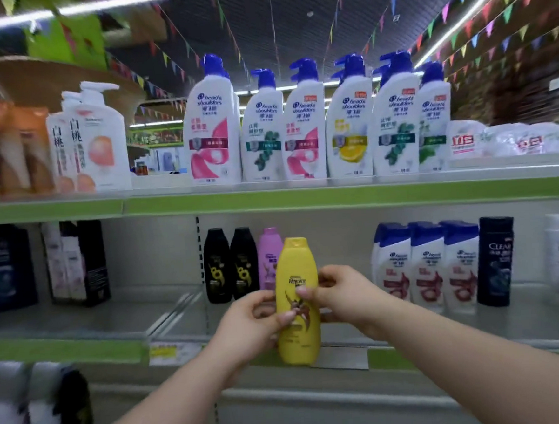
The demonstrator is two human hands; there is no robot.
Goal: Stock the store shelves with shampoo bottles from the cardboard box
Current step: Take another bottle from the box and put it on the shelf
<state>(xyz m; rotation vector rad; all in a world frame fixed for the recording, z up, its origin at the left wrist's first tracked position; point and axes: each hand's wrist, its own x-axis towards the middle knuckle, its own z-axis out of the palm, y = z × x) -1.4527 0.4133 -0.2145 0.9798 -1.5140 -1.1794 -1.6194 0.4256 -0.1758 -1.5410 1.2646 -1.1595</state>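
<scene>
I see both hands grasping the upright yellow Rejoice shampoo bottle [297, 301], left hand [248, 326] and right hand [345, 295] pinching its sides before the middle shelf [430, 355].

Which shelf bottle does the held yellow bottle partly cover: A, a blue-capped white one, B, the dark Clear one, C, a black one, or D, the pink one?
D: the yellow bottle, gripped by the left hand and right hand, overlaps the right edge of the pink bottle.
</scene>
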